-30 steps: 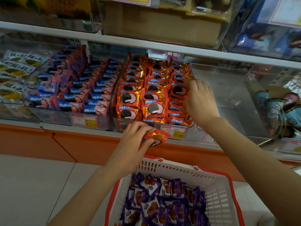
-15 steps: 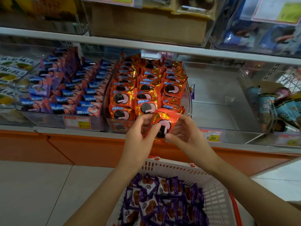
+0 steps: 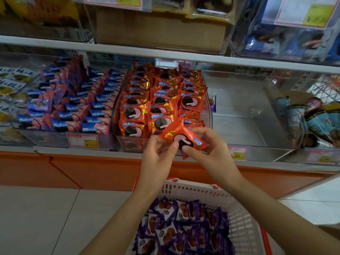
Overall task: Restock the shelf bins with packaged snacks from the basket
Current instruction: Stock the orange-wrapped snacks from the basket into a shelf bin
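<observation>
Fingers [image 3: 191, 151] pinching orange packet [image 3: 176, 133] — shelf bins [image 3: 239, 124], tiled floor [image 3: 46, 218]

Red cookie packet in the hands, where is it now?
In the head view the red cookie packet is mid-frame, pinched between the left hand and right hand, just in front of the red-packet bin and above the white basket.

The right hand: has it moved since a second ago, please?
Yes. The right hand has drawn back from inside the clear plastic bin to its front edge, and pinches an orange foil packet.
</observation>
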